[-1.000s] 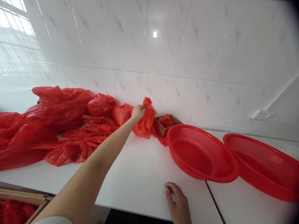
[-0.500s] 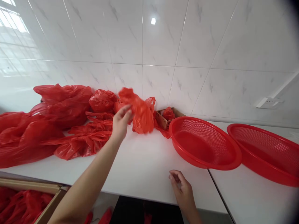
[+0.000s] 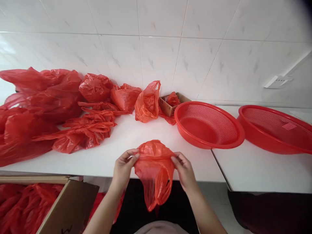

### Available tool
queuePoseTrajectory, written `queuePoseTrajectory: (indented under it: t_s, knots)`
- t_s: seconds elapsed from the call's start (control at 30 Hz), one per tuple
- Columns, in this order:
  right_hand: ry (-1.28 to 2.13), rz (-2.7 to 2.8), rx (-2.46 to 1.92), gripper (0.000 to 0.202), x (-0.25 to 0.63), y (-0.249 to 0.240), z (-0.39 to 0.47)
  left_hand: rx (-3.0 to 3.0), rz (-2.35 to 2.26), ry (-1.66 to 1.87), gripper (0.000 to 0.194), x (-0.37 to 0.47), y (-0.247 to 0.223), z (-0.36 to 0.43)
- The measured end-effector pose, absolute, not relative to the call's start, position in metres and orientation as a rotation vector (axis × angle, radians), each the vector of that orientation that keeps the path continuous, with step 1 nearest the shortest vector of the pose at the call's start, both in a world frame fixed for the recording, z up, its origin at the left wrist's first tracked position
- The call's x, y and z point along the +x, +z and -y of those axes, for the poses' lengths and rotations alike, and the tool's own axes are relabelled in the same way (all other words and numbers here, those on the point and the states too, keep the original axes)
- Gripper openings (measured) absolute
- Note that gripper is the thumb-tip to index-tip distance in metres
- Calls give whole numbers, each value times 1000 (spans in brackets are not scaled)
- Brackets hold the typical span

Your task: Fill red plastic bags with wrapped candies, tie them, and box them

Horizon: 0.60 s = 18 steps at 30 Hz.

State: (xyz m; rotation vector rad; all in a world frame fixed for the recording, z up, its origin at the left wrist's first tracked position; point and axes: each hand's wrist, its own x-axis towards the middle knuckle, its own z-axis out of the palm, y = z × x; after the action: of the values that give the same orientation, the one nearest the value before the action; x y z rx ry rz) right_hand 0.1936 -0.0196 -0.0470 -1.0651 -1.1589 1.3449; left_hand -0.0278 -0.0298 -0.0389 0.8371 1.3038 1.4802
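Note:
A thin red plastic bag (image 3: pixel 154 172) is stretched between my two hands at the table's front edge, its lower part hanging over my lap. My left hand (image 3: pixel 124 167) pinches its left side between thumb and fingers. On the opposite side, my right hand (image 3: pixel 184 167) grips the bag the same way. Beyond them, an upright red bag with crumpled red plastic in it (image 3: pixel 147 103) stands on the white table (image 3: pixel 122 135). Flattened red bags (image 3: pixel 85 131) lie in a pile to the left.
Big stuffed red bags (image 3: pixel 48 94) fill the table's left end. Near the wall sits a small cardboard box (image 3: pixel 166 107). Two red plastic baskets (image 3: pixel 207 126) (image 3: pixel 275 130) stand on the right. At lower left, an open carton (image 3: pixel 65 208) holds more red bags.
My left hand has come back from the far side of the table with the red bag. My right hand has taken hold of its other side. The view has tilted downward.

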Motion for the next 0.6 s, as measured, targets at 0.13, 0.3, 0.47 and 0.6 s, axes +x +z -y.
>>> queuePoseTrajectory:
  t_s: [0.13, 0.3, 0.47, 0.6]
  knots:
    - [1298, 1070, -1140, 28, 222, -58, 21, 865, -1435, 1511, 32, -59, -44, 29]
    - [1320, 914, -1199, 35, 229, -57, 23, 979, -1632, 1540, 26, -46, -29, 47]
    - [1370, 860, -1151, 32, 212, -48, 27, 1883, -1687, 1473, 14, 9, -20, 81]
    - [1503, 881, -1052, 30, 182, -47, 47, 2075, -1745, 1178, 33, 35, -51, 72]
